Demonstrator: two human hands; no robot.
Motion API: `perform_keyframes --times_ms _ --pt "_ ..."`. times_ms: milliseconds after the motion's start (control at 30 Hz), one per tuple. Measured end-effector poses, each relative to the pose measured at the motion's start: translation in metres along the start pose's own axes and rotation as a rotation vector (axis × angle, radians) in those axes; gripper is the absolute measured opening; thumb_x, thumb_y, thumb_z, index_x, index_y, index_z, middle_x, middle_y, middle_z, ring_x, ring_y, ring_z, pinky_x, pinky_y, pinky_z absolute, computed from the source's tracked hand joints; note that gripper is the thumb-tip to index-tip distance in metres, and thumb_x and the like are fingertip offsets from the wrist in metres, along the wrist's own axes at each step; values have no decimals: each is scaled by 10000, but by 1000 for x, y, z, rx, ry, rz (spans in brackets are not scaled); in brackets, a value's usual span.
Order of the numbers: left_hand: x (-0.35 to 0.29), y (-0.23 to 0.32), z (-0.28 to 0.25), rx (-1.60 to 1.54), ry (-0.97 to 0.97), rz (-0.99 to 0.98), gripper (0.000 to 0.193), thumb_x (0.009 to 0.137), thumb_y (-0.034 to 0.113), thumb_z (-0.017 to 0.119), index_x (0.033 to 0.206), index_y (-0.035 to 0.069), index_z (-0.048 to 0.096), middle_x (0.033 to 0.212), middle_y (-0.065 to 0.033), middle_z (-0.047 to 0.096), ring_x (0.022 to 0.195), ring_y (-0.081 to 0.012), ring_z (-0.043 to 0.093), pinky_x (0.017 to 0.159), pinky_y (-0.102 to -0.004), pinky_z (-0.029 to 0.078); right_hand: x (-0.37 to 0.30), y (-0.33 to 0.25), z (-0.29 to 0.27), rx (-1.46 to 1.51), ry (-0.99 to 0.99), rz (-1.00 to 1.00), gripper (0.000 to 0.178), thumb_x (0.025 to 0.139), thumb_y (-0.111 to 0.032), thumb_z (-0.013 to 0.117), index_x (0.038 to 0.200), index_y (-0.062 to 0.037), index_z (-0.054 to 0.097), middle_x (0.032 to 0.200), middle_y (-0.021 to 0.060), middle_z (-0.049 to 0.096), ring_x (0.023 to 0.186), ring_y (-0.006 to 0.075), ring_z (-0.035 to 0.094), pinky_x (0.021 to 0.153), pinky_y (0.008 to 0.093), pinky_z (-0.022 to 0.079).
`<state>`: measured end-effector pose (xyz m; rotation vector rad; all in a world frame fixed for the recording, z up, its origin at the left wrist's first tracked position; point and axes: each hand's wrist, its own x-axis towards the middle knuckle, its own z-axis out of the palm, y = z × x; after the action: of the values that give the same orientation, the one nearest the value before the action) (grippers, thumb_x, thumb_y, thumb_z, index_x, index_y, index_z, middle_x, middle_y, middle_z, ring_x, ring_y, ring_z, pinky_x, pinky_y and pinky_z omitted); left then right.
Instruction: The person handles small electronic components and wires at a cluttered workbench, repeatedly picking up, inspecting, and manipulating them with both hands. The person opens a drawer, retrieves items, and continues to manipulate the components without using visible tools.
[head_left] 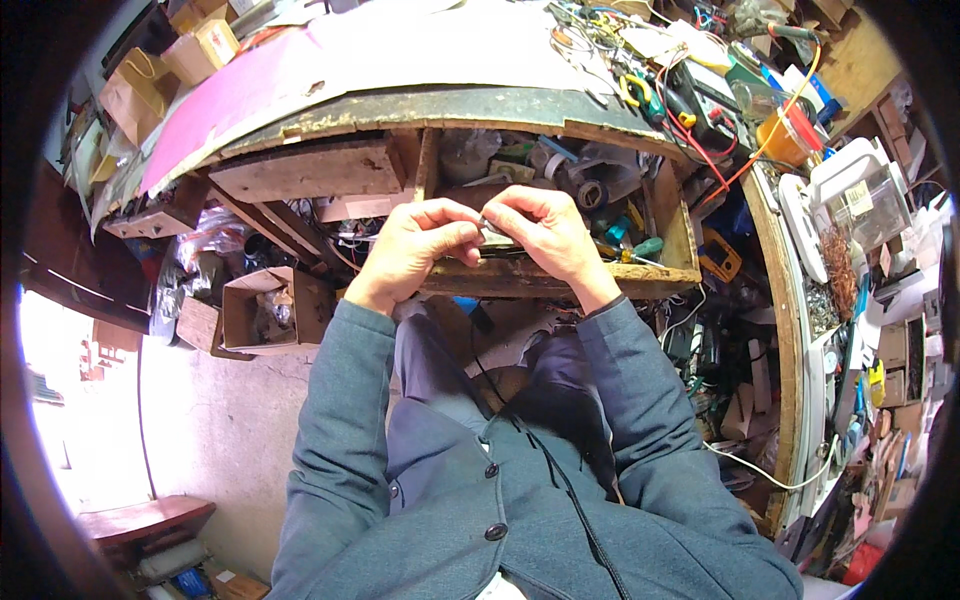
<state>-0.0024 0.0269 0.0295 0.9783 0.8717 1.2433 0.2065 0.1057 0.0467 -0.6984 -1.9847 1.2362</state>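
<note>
Both my hands meet in the middle, in front of an open wooden drawer (560, 282) pulled from the bench. My left hand (418, 243) is closed, its thumb and forefinger pinched. Facing it, my right hand (548, 235) is closed too, fingertips pressed together. Between the fingertips sits a tiny silvery piece (487, 226), too small to name. It seems to touch the fingers of both hands, though which hand bears it is unclear. Under and beyond the hands, the drawer holds assorted tools and parts, among them a green-handled screwdriver (648, 247).
White and pink sheets (330, 60) cover the benchtop. Pliers (632, 92) and coloured wires (745, 178) lie at its right end. A cardboard box (272, 310) stands on the floor at left, near a red-brown stool (150, 522). Crowded shelving fills the right side, a white cable (780, 484) looping there.
</note>
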Motion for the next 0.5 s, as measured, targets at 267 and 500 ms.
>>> perform_keyframes --times_ms 267,500 --pt "6 -5 -8 -260 66 208 262 948 57 725 1198 40 648 1072 -65 682 987 -182 677 942 -355 566 -2 1 1 58 80 5 164 1010 -168 676 1038 -11 713 855 -27 666 815 47 573 742 227 483" --pt "8 -5 -9 -325 102 209 358 920 29 750 1258 21 633 1064 -72 681 965 -182 676 905 -328 572 -3 6 7 -33 139 -143 161 979 -148 687 987 12 677 836 75 670 756 133 610 722 293 507"
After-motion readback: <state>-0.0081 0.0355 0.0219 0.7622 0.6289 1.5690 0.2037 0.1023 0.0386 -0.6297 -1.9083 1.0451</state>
